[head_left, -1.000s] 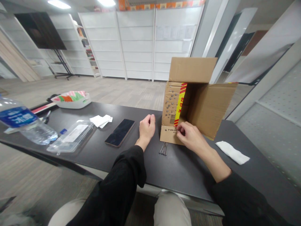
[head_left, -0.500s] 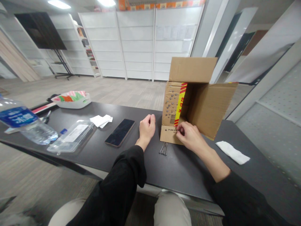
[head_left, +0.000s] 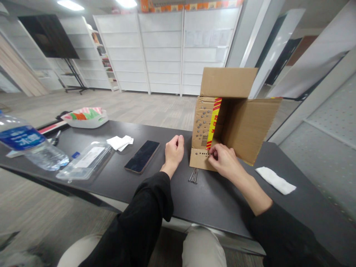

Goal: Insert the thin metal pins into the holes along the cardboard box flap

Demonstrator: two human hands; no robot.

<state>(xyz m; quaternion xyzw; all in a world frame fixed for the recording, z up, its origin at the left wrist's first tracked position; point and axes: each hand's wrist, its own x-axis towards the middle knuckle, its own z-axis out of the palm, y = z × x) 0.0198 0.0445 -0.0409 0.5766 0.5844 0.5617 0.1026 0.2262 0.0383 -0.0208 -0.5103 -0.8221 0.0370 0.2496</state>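
The cardboard box (head_left: 200,118) stands on the dark table (head_left: 178,202) in the right half of the frame, with its open side towards the person, one flap (head_left: 228,82) raised at the top and the lower flap (head_left: 198,161) near the table top. The right hand (head_left: 229,163), right of the frame's centre, is at this lower flap, beside a row of small holes (head_left: 204,153); its thumb and fingertips are brought close together in a pinch, but I cannot tell if something thin is between them. The left hand (head_left: 174,151) is near the centre, curled into a loose fist at the left of the box, and what it may have inside is hidden. Just below the lower flap lie several loose nails (head_left: 193,176) in a small fan; round metal heads (head_left: 197,131) show on the box's left panel. I judge that the box is light and rather stiff on its walls, but the flaps can bend, so the side wall near a corner is the better place for a steady hold. The nails seem hard, thin and smooth, and may roll or slip; each is best taken by the shaft close under the head, with the fingertips.
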